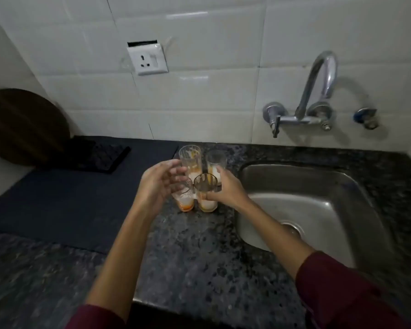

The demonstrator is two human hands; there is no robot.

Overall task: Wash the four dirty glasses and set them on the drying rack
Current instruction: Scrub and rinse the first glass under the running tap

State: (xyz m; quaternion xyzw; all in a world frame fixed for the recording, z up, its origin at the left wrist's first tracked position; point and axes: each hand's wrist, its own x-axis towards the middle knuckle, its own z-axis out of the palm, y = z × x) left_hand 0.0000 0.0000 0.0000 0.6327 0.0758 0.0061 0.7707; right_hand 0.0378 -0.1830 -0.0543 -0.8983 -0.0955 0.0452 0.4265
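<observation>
Closest to us are both forearms in dark red sleeves, reaching fwd over the speckled counter [199, 257]. Our right hand [226, 189] is wrapped round the front-right glass [206, 193], fingers curled on its wall approx mid-height, so that grip is clamped on the glass. Our left hand [160, 184] sits against the front-left glass [184, 198] with fingers loosely bent; whether it's truly gripping or just touching, we can't tell, the glass wall blurs there. All four glasses stand upright, long axis vertical, packed in a tight cluster w/ sides touching or nearly so. Just beyond the right hand's grip is the back-right glass [216, 166]; beyond the left hand's fingertips, the back-left glass [190, 160]. Each holds milky-white residue at the bottom plus orange streaks on the walls; the front-left also has an orange layer at its base. The relation that counts: the sink [318, 186] lies straight to the right of the right-hand grip, very near, so that hand is the nearer one for carrying a glass across. The basin looks dry, nothing in it but the drain [292, 230]. Farther back, the tap [316, 91] on the tiled wall isn't running. Left of the left hand lies a dark mat [57, 198], prob. the drying spot; no washing done yet, we judge.
</observation>
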